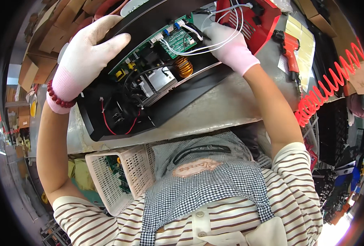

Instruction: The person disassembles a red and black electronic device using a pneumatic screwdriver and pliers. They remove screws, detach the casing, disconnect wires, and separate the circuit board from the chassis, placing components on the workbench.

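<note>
On the table: black case (190,97) lies tilted on the metal table (214,111), its inside facing up; both hands are at it.
Circuit board: green circuit board (176,46) sits inside along the far wall; copper coil (183,67) and silver block (160,78) sit nearer the person.
Done, as judged: main parts look fitted, and several plugs appear seated along the board's far edge.
Left, as judged: white leads (190,53) loop loosely over the board toward the slotted red panel (269,19); a thin red lead (105,117) stands up with its plug free; the case is uncovered. Wiring looks well along but unfinished.
Red panel: beside the case's right end; whether joined to it, cannot tell.
Left hand: gloved left hand (85,57) at the far left; thumb and fingers bent around the far wall, appearing to hold it. Forearm rises steeply, wrist bent inward.
Right hand: gloved right hand (230,45) at the board's right end, reaching in from the right, back of hand up, by the white leads. Fingers partly hidden; how far closed, and on what, cannot tell.
</note>
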Demonstrator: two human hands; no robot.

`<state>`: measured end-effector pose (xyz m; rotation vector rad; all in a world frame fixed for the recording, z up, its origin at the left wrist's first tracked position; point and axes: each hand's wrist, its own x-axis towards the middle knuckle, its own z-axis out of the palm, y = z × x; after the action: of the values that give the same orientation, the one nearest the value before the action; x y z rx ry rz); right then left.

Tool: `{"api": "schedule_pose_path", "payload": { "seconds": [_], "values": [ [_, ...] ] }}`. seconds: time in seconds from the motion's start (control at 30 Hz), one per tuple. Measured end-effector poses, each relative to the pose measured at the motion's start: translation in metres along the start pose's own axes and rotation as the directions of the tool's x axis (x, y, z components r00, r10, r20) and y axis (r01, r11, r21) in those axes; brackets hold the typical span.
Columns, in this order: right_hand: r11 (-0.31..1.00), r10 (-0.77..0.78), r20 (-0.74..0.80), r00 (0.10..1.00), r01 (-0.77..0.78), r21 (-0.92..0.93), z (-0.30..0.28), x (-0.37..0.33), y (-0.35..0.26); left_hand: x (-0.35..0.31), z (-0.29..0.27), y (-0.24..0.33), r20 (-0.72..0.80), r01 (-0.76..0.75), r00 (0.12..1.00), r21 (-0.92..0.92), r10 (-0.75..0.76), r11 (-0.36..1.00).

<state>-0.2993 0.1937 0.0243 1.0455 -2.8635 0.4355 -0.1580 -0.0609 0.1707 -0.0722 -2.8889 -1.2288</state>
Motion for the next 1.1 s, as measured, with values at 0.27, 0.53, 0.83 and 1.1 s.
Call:
{"api": "schedule_pose_path", "payload": {
  "seconds": [0.27, 0.53, 0.83, 1.1],
  "values": [
    [0.999, 0.038, -0.166, 0.985, -0.034, 0.026, 0.015, 0.013, 0.0, 0.001, -0.001, 0.0, 0.017, 0.017, 1.0, 0.026, -0.017, 1.0],
    [0.994, 0.031, -0.229, 0.973, -0.005, 0.112, 0.019, 0.01, 0.015, 0.001, -0.001, -0.002, 0.017, 0.001, 1.0, -0.01, -0.001, 1.0],
    [0.216, 0.514, -0.184, 0.838, 0.081, 0.973, -0.016, -0.082, -0.014, 0.003, 0.01, 0.021, -0.133, -0.262, 0.938, 0.333, 0.32, 0.906],
    [-0.123, 0.354, 0.038, 0.935, 0.006, 0.992, -0.021, -0.1, 0.014, 0.031, 0.036, 0.083, 0.197, -0.476, 0.865, 0.611, 0.461, 0.632]
  ]
}}
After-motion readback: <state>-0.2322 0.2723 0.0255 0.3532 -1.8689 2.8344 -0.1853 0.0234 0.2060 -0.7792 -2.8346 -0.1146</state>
